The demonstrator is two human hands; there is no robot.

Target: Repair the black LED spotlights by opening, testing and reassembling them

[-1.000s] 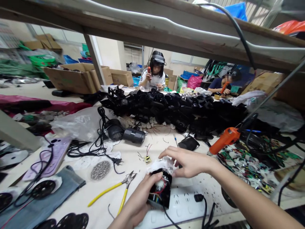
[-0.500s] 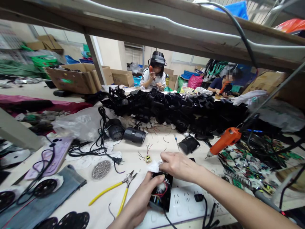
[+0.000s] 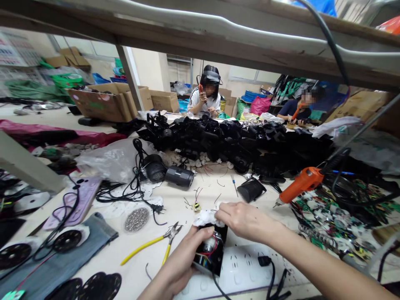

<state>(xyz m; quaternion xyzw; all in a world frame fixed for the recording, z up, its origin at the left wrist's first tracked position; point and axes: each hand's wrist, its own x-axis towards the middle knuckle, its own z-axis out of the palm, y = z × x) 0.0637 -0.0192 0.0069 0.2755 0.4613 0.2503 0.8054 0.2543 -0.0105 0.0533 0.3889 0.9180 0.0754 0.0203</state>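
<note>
My left hand is closed around an open black housing, its thumb lying across the top edge. Inside the housing sit a round silver motor and red and other coloured wires. My right hand pinches a white, crumpled, fluffy wad at the far end of the housing. What the wad is made of I cannot make out. A small yellow component with wires lies just beyond it. To the left of my left hand rest yellow-handled cutting pliers.
A white power strip lies under the housing. An orange electric screwdriver hangs at the right by a heap of circuit boards. A dish of screws stands left. Black parts are piled behind; two people work beyond.
My right hand has drawn slightly away from my left, and more of the white wad shows between them. The whole view has shifted a little.
</note>
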